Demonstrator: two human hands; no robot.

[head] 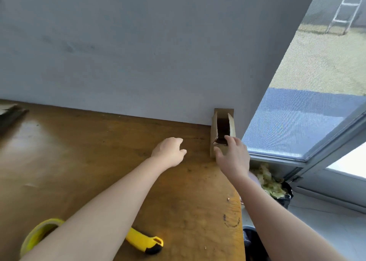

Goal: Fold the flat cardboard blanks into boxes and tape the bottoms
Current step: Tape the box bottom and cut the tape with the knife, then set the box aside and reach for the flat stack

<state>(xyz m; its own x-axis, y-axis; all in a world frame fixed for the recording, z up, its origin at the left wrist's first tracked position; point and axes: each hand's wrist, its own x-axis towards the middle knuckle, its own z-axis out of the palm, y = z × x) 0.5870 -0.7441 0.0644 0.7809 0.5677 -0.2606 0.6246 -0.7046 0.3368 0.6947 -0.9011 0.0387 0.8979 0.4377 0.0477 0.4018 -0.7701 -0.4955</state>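
Note:
A small brown cardboard box (214,130) stands at the far right corner of the wooden table (83,161), against the grey wall, its top open and dark inside. My right hand (234,155) rests on its near end, fingers over the rim and thumb on the front face. A short way to the left of the box, my left hand (170,152) hovers over the table with fingers loosely curled and nothing in it. A roll of yellowish tape (37,235) lies at the near left, partly hidden by my left forearm. A yellow utility knife (146,243) lies beside it.
The table's right edge runs just past the box; beyond it are a bin bag with scraps (273,183) on the floor and a screened window (301,122). A dark flat object (10,116) lies at the far left of the table.

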